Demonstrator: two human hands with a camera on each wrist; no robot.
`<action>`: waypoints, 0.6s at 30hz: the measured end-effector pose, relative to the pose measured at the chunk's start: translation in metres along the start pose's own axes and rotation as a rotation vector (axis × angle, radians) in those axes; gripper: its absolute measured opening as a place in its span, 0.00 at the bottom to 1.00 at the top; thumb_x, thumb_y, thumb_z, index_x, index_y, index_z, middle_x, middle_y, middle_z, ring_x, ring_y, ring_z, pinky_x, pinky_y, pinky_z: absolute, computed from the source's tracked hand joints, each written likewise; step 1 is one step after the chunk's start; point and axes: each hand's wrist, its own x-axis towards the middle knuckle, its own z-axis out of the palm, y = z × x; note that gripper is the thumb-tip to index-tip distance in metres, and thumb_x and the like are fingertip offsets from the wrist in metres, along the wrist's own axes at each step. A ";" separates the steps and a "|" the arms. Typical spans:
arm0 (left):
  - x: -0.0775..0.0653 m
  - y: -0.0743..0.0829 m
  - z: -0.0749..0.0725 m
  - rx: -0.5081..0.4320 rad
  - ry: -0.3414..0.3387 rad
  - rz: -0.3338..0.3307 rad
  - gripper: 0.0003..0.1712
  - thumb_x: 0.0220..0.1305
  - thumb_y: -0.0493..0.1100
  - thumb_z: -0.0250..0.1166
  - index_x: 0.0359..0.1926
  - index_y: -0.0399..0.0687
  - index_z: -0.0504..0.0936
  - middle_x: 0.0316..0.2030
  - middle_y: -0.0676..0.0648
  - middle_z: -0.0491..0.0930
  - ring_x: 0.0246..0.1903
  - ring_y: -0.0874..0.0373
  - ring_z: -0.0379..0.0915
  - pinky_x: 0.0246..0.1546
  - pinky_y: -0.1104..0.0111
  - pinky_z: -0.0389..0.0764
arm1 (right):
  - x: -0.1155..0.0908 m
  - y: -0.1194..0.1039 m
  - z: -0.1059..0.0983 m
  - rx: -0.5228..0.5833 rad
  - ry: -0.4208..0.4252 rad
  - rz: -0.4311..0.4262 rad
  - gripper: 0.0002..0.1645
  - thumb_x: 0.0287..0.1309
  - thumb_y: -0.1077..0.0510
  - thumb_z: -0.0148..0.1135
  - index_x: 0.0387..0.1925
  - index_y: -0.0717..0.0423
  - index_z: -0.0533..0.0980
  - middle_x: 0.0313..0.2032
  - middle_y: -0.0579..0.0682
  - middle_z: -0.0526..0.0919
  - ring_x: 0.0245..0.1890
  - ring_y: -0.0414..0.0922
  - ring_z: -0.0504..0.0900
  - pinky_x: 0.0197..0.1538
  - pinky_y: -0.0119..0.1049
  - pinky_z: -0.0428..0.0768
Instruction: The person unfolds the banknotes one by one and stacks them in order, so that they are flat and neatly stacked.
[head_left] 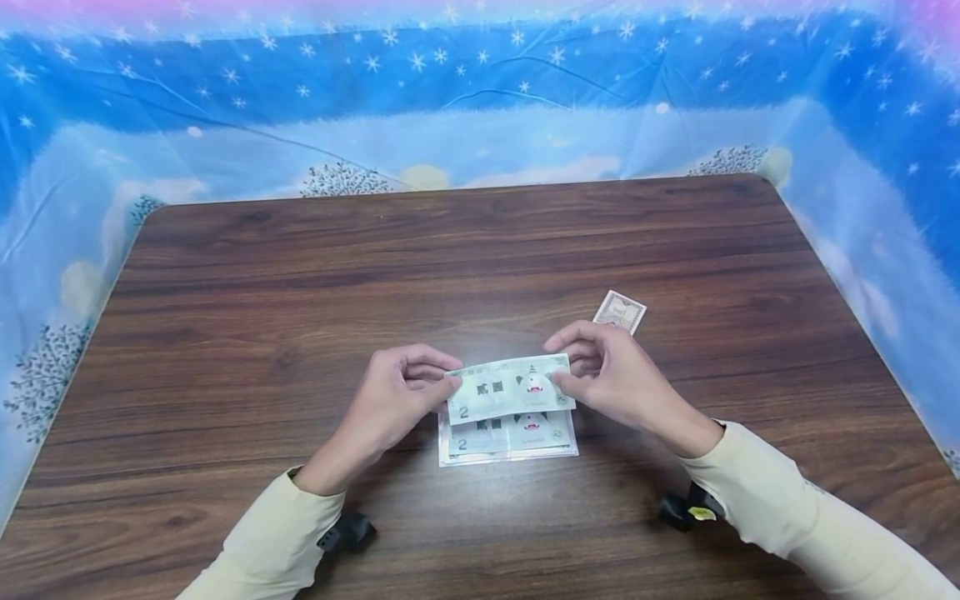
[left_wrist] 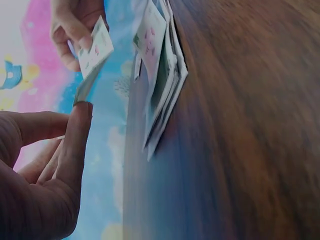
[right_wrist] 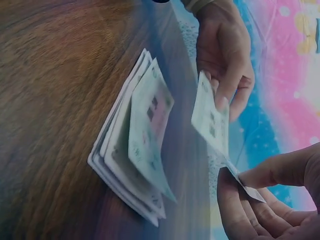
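Between both hands, a pale green paper note (head_left: 517, 396) printed with a 2 and a small cartoon face is held up by its two short ends. The left hand (head_left: 393, 396) pinches its left end between thumb and fingers. At the right end, the right hand (head_left: 618, 379) pinches it the same way. Just below lies a stack of similar notes (head_left: 506, 442) with a glossy, clear-looking edge. In the right wrist view, the stack's top note (right_wrist: 150, 120) curls up from the layers beneath. The held note (right_wrist: 210, 117) is apart from the stack.
A small brownish printed note (head_left: 621, 310) lies behind the right hand, partly hidden by it. Everything rests on a dark wood-grain table (head_left: 300, 275). Blue snowflake-patterned cloth (head_left: 480, 83) hangs around the table's back and sides.
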 end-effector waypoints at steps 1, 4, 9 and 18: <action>0.000 -0.001 -0.001 0.017 -0.009 -0.005 0.10 0.62 0.31 0.69 0.45 0.33 0.85 0.35 0.39 0.88 0.26 0.53 0.85 0.34 0.60 0.86 | 0.000 0.001 0.000 -0.012 -0.002 0.001 0.17 0.51 0.76 0.67 0.45 0.69 0.78 0.35 0.56 0.84 0.35 0.45 0.83 0.38 0.31 0.83; 0.000 -0.003 -0.003 0.083 -0.049 0.001 0.08 0.62 0.31 0.69 0.43 0.35 0.85 0.34 0.40 0.88 0.25 0.52 0.85 0.31 0.59 0.86 | -0.002 0.006 0.001 -0.066 -0.011 -0.009 0.17 0.50 0.75 0.70 0.44 0.68 0.79 0.34 0.54 0.82 0.33 0.43 0.82 0.38 0.32 0.83; -0.001 -0.006 -0.004 0.257 -0.112 0.037 0.07 0.62 0.34 0.70 0.42 0.41 0.87 0.34 0.45 0.87 0.28 0.57 0.85 0.30 0.64 0.84 | -0.006 0.014 0.005 -0.154 -0.039 -0.016 0.19 0.47 0.73 0.73 0.44 0.66 0.78 0.34 0.53 0.82 0.30 0.42 0.80 0.35 0.32 0.82; 0.000 -0.008 0.003 0.559 -0.171 0.104 0.08 0.59 0.37 0.73 0.41 0.45 0.88 0.29 0.55 0.85 0.28 0.65 0.79 0.34 0.66 0.81 | -0.007 0.026 0.015 -0.360 -0.098 -0.059 0.21 0.45 0.70 0.76 0.44 0.61 0.79 0.32 0.47 0.83 0.27 0.36 0.80 0.33 0.31 0.80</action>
